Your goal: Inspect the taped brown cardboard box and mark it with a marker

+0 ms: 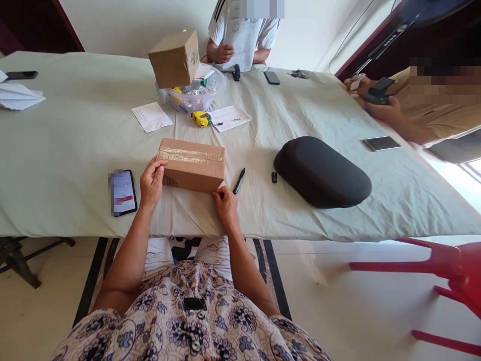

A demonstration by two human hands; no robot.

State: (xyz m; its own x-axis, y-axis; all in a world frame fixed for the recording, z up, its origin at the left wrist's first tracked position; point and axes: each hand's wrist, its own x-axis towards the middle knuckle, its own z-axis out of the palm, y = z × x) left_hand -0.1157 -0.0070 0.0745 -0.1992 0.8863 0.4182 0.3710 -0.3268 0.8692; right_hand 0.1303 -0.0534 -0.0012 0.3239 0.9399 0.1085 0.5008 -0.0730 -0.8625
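Observation:
A taped cardboard box (192,168) rests on the cloth-covered table in front of me. My left hand (152,183) holds its left end, fingers and thumb on the upper left edge. With fingers curled together, my right hand (225,203) pinches at the box's lower right corner. A black marker pen (239,181) without its cap lies just right of the box, and a small black cap (274,177) sits farther right. To the left of my left hand is a phone (124,193) with its screen lit.
A large black case (323,172) stands to the right. Beyond the box are a tape measure (201,119), papers (152,117), and a clear basin (216,90) with another cardboard box (173,60) on it. Two people sit around the table (75,135); a red stool (447,260) is at right.

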